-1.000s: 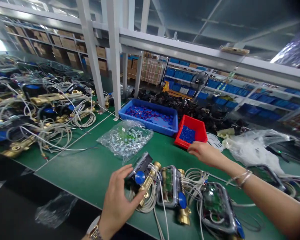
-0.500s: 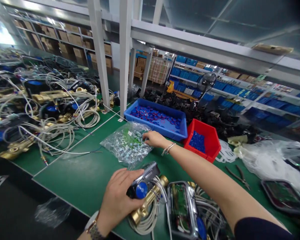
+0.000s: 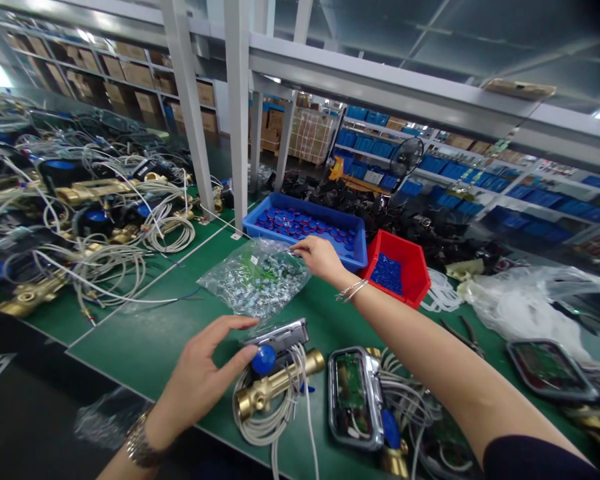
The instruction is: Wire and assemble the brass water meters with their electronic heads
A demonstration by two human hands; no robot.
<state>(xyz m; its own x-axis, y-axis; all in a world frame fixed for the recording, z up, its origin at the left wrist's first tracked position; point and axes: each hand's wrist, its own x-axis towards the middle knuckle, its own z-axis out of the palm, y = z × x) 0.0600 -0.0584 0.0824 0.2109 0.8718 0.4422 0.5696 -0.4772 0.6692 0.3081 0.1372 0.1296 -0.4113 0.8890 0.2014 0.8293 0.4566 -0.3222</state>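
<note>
My left hand (image 3: 200,370) is open, thumb and fingers apart, beside a brass water meter (image 3: 275,387) with a grey housing, a blue cap (image 3: 263,359) and coiled white cables. Its thumb tip is at the blue cap; I cannot tell whether they touch. My right hand (image 3: 323,259) reaches forward and pinches the edge of a clear plastic bag (image 3: 220,280). Inside the bag lie many small pale-blue and green parts. To the right of the brass meter lies another meter with a clear-windowed housing (image 3: 355,400), a green circuit board showing inside.
Behind the bag stands a blue tray (image 3: 357,257) of round blue pieces, with a red bin (image 3: 417,277) of small blue parts beside it. Pliers (image 3: 465,337) and crumpled plastic (image 3: 525,300) lie at right. Cabled meters (image 3: 95,190) crowd the left; a metal post (image 3: 236,120) rises behind.
My left hand has let go of the meter and drawn back left, fingers opening. The meter now rests lower on its cables. My right hand has moved from over the bag's contents to its edge.
</note>
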